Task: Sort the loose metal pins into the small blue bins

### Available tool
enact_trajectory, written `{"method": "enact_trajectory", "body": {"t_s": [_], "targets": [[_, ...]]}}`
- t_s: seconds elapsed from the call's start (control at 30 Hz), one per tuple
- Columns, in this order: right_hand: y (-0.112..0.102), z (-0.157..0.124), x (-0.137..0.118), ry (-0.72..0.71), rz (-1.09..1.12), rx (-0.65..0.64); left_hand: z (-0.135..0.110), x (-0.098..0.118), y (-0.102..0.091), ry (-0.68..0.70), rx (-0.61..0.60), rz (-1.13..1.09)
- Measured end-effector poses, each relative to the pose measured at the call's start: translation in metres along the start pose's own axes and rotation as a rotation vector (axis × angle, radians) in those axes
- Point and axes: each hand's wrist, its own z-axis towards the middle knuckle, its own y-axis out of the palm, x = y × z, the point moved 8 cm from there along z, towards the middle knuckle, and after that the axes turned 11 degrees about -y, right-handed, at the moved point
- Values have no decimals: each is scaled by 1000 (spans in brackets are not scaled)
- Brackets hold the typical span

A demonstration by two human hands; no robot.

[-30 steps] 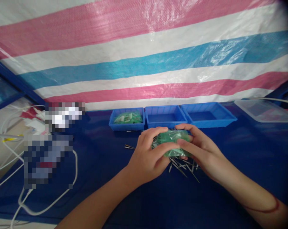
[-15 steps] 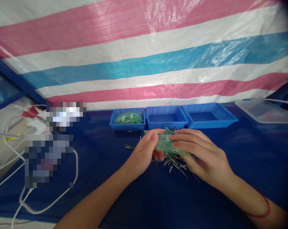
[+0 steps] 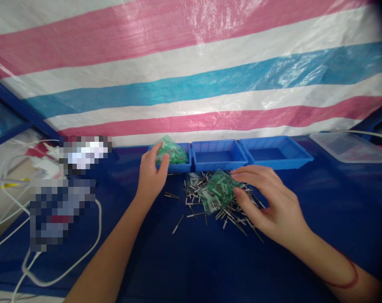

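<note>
My left hand (image 3: 151, 172) reaches to the left blue bin (image 3: 178, 167) and pinches a green plastic bag (image 3: 167, 148) above the green bags lying in it. My right hand (image 3: 266, 202) hovers with fingers spread over a pile of green parts (image 3: 217, 191) and thin metal pins (image 3: 197, 189) scattered on the dark blue table (image 3: 209, 261). Its fingertips touch the right edge of the pile. A red string circles my right wrist.
Two more blue bins (image 3: 219, 153) (image 3: 274, 151) stand in a row against the striped tarp (image 3: 191, 71). A clear plastic tray (image 3: 351, 147) sits at the right. White cables (image 3: 52, 269) and blurred-out items lie at the left.
Both hands held a green bag over the pins. Now my left hand has carried a bag left to the bin, and my right hand has spread over the pile left on the table.
</note>
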Motion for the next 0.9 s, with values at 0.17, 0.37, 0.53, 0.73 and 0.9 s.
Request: {"method": "enact_trajectory", "body": {"t_s": [0.17,0.37,0.53,0.73,0.9], "targets": [[12,-2,2,-14,-6,-108,-11,7,31,159,-136,416],[26,-14,23,97,-192,-250,-20,17,33,242,-89,513],[35,-21,33,113,-231,-299,-24,20,38,264,-114,498],[40,-25,38,114,-253,-326,-34,32,33,297,-87,438],[29,-24,45,269,-63,-181,-52,54,33,385,-171,261]]}}
